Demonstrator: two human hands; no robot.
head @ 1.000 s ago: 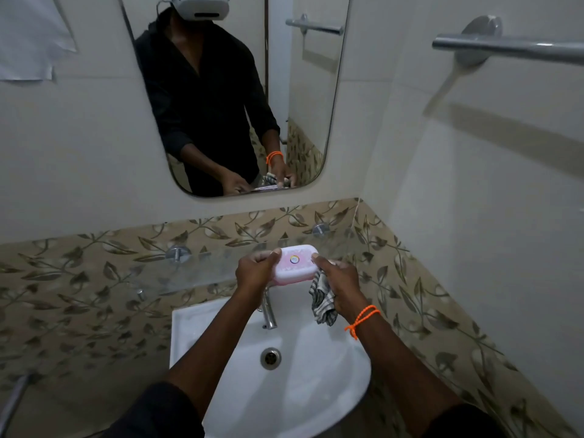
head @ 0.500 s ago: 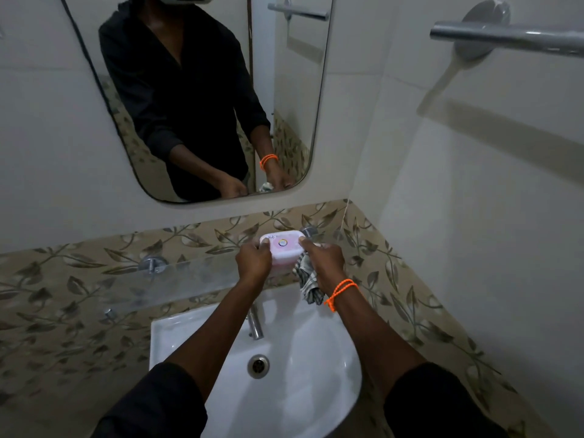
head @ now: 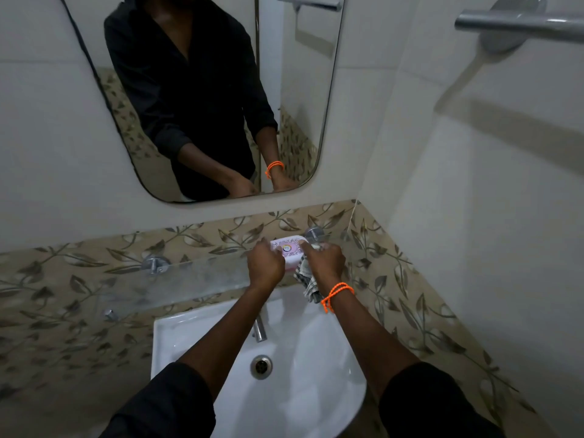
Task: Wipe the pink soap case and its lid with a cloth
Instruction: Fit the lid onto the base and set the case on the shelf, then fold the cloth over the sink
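The pink soap case [head: 290, 250], closed with its printed lid on top, is at the right end of the glass shelf [head: 202, 276], close to the wall. My left hand [head: 264, 267] grips its left end. My right hand [head: 325, 260] touches its right end and also holds a checked cloth [head: 308, 281], which hangs down from under the palm over the sink. Whether the case rests on the shelf or is held just above it is unclear.
A white sink [head: 177, 336] with a chrome tap [head: 259, 330] and drain [head: 261, 367] lies below my arms. A mirror [head: 297, 90] hangs above the shelf. A chrome towel bar [head: 518, 25] juts from the right wall. Chrome shelf brackets [head: 154, 264] stick out of the leaf-patterned tiles.
Both hands have carried the soap case away from above the sink, up and back to the right end of the glass shelf near the wall. The cloth stayed in my right hand.
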